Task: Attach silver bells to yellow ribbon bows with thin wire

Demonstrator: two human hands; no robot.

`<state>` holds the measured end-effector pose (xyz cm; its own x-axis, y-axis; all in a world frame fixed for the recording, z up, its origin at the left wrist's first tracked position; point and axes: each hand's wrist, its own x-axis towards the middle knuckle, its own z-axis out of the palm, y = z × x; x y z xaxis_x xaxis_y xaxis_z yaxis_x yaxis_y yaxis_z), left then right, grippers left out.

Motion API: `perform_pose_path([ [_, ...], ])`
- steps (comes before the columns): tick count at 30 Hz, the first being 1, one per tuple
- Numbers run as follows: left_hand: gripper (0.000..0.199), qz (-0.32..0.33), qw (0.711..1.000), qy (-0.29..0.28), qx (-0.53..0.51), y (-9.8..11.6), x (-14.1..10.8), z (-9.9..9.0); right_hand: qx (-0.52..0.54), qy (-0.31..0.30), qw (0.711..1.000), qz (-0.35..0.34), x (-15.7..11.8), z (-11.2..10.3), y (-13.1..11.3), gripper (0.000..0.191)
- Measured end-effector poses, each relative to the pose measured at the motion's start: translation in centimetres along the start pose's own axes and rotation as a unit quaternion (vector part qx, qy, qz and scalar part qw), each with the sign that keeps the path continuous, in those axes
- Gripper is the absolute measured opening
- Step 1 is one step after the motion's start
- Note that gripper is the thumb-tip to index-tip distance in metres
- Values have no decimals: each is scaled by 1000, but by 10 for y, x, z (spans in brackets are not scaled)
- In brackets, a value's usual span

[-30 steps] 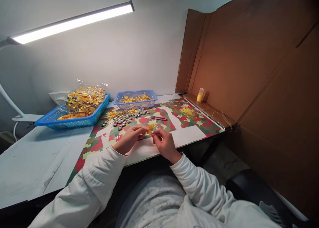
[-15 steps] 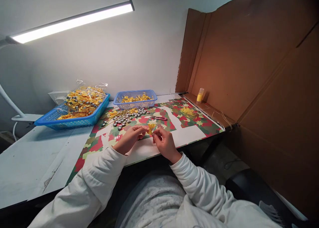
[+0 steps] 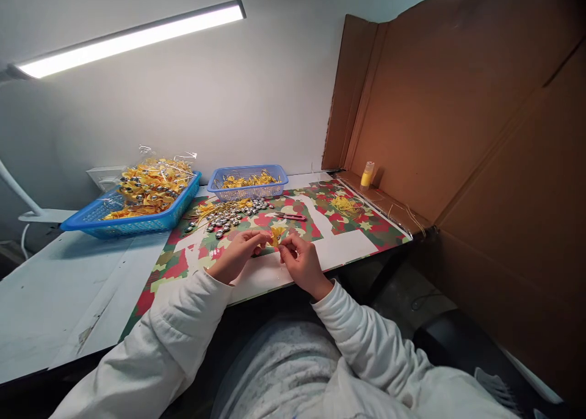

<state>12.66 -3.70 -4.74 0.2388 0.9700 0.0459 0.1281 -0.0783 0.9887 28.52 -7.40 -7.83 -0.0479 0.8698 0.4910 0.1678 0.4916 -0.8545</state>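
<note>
Between my two hands, just above the table's front part, is a small yellow ribbon bow (image 3: 276, 235). My left hand (image 3: 242, 252) pinches its left side between thumb and fingers. From the right, my right hand (image 3: 300, 258) closes its thumb and forefinger at the lower right edge of the bow. Fingertips cover parts of it, so fine details are hidden. Behind my hands lie several silver bells (image 3: 224, 225) in a loose pile, with yellow ribbon pieces and cords (image 3: 208, 210) beside them. Pink-handled thread snips (image 3: 291, 216) rest just beyond my fingers.
At the left a blue basket (image 3: 132, 225) holds a plastic bag of yellow bows with bells (image 3: 155, 184). A smaller blue basket (image 3: 249, 192) stands at the back. Yellow thread scraps (image 3: 345, 205) lie right. A yellow-filled bottle (image 3: 367, 175) stands by the cardboard wall (image 3: 458, 114).
Both hands stay almost where they were, holding the bow. The bow looks slightly turned between the fingers. The view has shifted very little.
</note>
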Motion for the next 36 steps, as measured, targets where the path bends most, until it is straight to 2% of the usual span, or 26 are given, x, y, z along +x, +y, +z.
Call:
perform_pose_path([
  [7,30,15,1000,-9,24,6,-3,2,-11,-1,1000,3,0,0,-1,12],
  [36,33,20,999,-47,-14,-5,1,-1,10,-8,1000,21,2,-1,-1,12],
])
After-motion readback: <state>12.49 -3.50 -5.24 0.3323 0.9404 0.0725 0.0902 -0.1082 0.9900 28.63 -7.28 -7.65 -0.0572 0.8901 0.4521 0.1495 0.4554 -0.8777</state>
